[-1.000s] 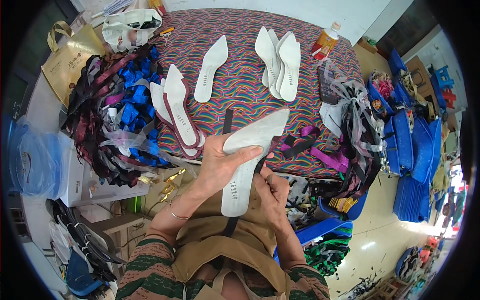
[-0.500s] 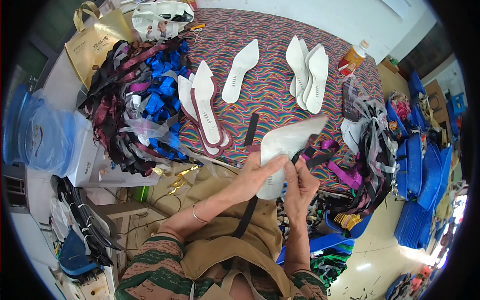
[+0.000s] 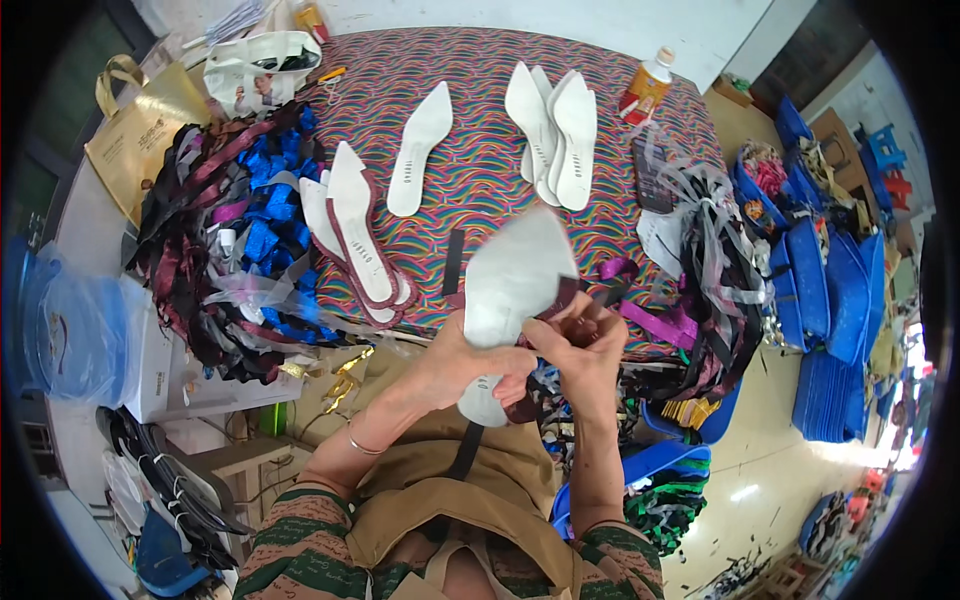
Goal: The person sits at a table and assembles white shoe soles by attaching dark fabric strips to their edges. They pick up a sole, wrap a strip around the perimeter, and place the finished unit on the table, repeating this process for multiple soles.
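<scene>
A white pointed shoe insole (image 3: 515, 270) is held up over the near edge of the table, its toe pointing away from me. My left hand (image 3: 450, 365) is closed around its narrow waist, thumb across the top. At the insole's right edge, my right hand (image 3: 585, 350) pinches a maroon strip (image 3: 568, 293) with thumb and fingers. More maroon shows by the heel; what runs beneath is hidden. Left of it lie overlapping white insoles with maroon edging (image 3: 352, 215). Farther back are a single white insole (image 3: 420, 150) and a group of several (image 3: 572, 135).
Black strip (image 3: 454, 262) and purple ribbon (image 3: 660, 325) lie on the patterned cloth. Piled ribbons (image 3: 270, 215) cover the left side, beside a gold bag (image 3: 150, 140). A bottle (image 3: 648, 88), a dark keypad device (image 3: 653, 175) and bundled strips (image 3: 725, 260) stand right; blue bins (image 3: 830, 290) beyond.
The held insole has turned, its toe swinging from the right to point away from me. My right hand has opened its grip outward slightly and maroon now shows at the edge. The view has shifted.
</scene>
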`<state>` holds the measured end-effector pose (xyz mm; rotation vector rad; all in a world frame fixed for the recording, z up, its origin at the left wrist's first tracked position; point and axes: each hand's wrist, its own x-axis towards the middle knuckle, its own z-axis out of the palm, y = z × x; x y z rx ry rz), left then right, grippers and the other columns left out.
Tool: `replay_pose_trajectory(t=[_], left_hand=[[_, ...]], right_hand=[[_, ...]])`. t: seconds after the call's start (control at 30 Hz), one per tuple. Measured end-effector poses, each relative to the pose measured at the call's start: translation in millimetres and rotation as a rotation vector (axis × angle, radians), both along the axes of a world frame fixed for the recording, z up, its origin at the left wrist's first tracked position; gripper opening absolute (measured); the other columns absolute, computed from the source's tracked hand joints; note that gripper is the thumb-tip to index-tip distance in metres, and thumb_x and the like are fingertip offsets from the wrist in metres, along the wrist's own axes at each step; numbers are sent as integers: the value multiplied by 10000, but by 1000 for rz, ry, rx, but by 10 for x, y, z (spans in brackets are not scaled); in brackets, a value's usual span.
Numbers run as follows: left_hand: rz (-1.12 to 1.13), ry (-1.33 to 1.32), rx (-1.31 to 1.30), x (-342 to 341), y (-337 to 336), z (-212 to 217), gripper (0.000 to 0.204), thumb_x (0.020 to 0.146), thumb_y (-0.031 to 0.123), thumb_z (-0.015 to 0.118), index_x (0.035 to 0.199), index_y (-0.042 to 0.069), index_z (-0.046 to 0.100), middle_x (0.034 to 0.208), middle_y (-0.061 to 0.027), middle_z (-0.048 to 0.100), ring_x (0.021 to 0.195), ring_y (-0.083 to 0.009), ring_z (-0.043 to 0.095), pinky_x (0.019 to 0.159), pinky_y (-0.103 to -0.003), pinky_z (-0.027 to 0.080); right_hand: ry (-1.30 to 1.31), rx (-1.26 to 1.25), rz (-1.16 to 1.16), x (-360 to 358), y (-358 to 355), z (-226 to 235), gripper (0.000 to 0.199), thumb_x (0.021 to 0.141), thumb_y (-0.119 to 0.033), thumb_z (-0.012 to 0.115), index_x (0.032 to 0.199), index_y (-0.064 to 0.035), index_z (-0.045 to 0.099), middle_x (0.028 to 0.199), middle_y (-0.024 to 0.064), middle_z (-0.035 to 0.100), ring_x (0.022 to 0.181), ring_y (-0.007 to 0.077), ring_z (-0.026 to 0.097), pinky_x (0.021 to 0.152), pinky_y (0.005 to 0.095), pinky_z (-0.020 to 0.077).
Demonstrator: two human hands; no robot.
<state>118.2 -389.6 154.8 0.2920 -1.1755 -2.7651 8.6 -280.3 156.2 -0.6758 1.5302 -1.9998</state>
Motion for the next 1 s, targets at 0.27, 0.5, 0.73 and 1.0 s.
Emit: replay_pose_trajectory(t=[0.27, 0.5, 0.73, 1.0], left_hand=[[-8, -82, -168, 17, -14, 71, 230, 891, 56, 632, 1073, -74, 579, 793, -147, 655, 685, -229, 678, 589, -311, 554], [271, -45, -301, -52, -149, 218, 198, 883, 91, 638, 996, -68, 602, 768, -147, 671, 678, -217, 676, 626, -330, 559], [344, 2, 96, -53, -335, 145, 170, 965, 194, 542, 961, 35, 599, 655, -38, 553, 534, -159, 510, 539, -295, 406], [464, 411, 368, -134, -249, -52, 280, 1026, 309, 403, 974, 74, 545, 655, 20, 450, 554, -126, 421, 573, -301, 374]], right_hand=[[41, 34, 69, -66, 53, -13, 92, 841, 35, 644, 764, 10, 601, 667, -23, 551, 604, 23, 469, 521, 206, 361], [300, 12, 152, -58, 4, -260, 215, 813, 18, 671, 1026, 21, 642, 763, -5, 598, 657, 27, 494, 572, 212, 397], [667, 267, 211, 248, 408, -439, 359, 748, 60, 614, 1103, 10, 631, 682, 107, 581, 550, 161, 576, 532, 283, 454], [492, 209, 2, 392, 317, -233, 156, 868, -44, 631, 1005, 29, 651, 613, 47, 543, 480, 87, 460, 462, 239, 354]])
